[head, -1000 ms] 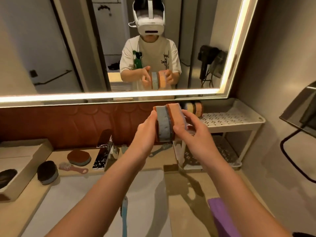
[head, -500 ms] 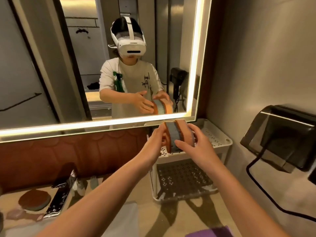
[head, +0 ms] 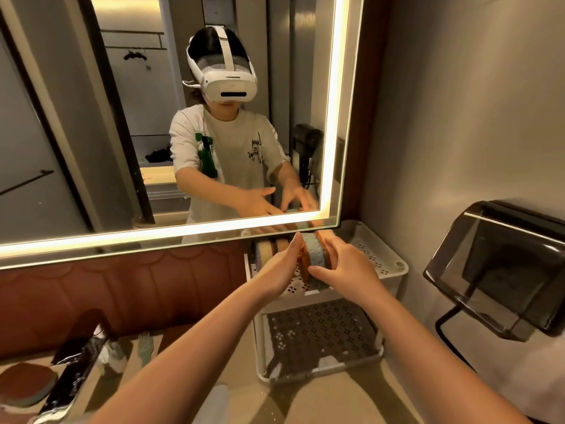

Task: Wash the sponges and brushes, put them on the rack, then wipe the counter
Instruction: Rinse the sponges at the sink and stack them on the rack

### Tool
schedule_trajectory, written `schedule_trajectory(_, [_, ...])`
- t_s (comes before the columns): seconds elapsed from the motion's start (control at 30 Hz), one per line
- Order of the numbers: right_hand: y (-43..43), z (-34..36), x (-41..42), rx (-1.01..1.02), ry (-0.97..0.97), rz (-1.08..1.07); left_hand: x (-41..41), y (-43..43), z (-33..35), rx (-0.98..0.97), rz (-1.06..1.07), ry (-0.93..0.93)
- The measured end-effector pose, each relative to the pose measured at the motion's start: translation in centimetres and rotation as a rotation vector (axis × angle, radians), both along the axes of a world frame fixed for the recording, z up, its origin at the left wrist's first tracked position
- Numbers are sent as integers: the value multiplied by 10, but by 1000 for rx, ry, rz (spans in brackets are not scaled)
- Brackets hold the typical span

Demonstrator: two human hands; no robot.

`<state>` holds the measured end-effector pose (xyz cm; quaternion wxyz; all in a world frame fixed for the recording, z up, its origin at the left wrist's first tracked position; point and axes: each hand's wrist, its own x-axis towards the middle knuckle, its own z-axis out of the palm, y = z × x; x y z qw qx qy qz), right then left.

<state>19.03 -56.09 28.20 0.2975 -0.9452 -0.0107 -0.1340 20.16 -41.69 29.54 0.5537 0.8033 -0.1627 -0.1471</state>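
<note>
1. A lit mirror runs above a brown tiled splashback. In the corner below it, a white two-tier rack (head: pixel 394 267) stands on the desk (head: pixel 330 405), near a dark box (head: pixel 501 270) mounted on the side wall.
2. The orange-and-grey sponge (head: pixel 315 252) stands on edge on the rack's upper tier, just beside the parked sponges (head: pixel 267 250). The left hand (head: pixel 281 267) lies flat against its left face with straight fingers. The right hand (head: pixel 345 267) grips the other side, thumb across the front.
3. Tipping is the likeliest failure. A sponge balanced on a narrow edge may fall flat once both hands let go, especially if one releases before the other.
4. The parked sponges are at risk too. The left hand is wedged between them and the new one, so drawing it out carelessly could drag or topple them like dominoes.
5. A sideways shove could shift the rack itself; it looks light and sits close to the wall.
6. A soaked sponge would probably drip through the perforated tier onto the lower shelf and the desk, adding to the wiping.
7. A round brown sponge (head: pixel 27 384) and a small green brush (head: pixel 145 344) lie by the faucet (head: pixel 70 384), well away from the rack. Wiping the desk before they are dealt with would mean wiping it twice.
</note>
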Motion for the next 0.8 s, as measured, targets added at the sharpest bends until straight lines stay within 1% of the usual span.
schedule_trajectory(0.03, [0,-1,3,-6,9,5,8,3,-7,72,2,-61])
schedule_trajectory(0.07, [1,-4,6,-6,24,10,15,6,-13,199,3,-155])
schedule_trajectory(0.13, [3,-11,8,-6,51,23,23,12,-24,543,69,-375])
schedule_trajectory(0.17, [4,-14,9,-12,52,26,25,14,-29,662,118,-456])
schedule_trajectory(0.2, [6,-16,8,-18,49,25,24,17,-34,715,159,-520])
schedule_trajectory(0.3, [5,-18,11,-55,34,21,22,20,-47,707,274,-614])
schedule_trajectory(0.43, [2,-13,17,-74,112,-45,21,14,-58,739,358,-560])
schedule_trajectory(0.53, [2,-13,20,-82,150,-82,20,15,-58,765,312,-520])
schedule_trajectory(0.67, [4,-14,16,-114,139,-94,13,23,-50,758,204,-426])
schedule_trajectory(0.8, [7,-16,7,-135,128,-83,4,30,-44,784,136,-398])
